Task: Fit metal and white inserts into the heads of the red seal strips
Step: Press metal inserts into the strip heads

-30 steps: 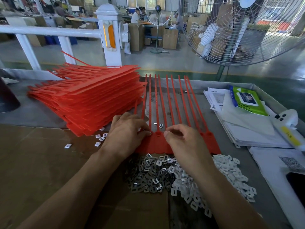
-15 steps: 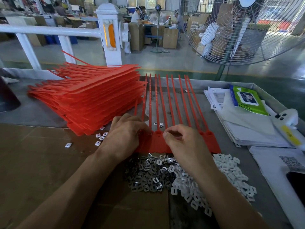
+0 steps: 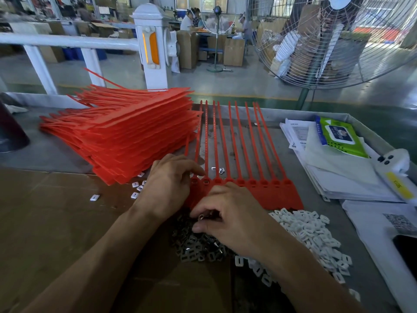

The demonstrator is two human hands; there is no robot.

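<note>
Fingers [image 3: 204, 216] of right hand [image 3: 234, 220] are curling into dark metal insert pile [image 3: 194, 247] at worktop's near edge, grip unclear; left hand [image 3: 169, 184] fingers are pressing flat on red plastic seal strip heads [image 3: 259, 190].

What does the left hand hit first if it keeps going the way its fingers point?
The left hand points right along the row of red seal strip heads; its fingertips already touch the leftmost heads, so the next head along comes first. Depth is unclear.
</note>
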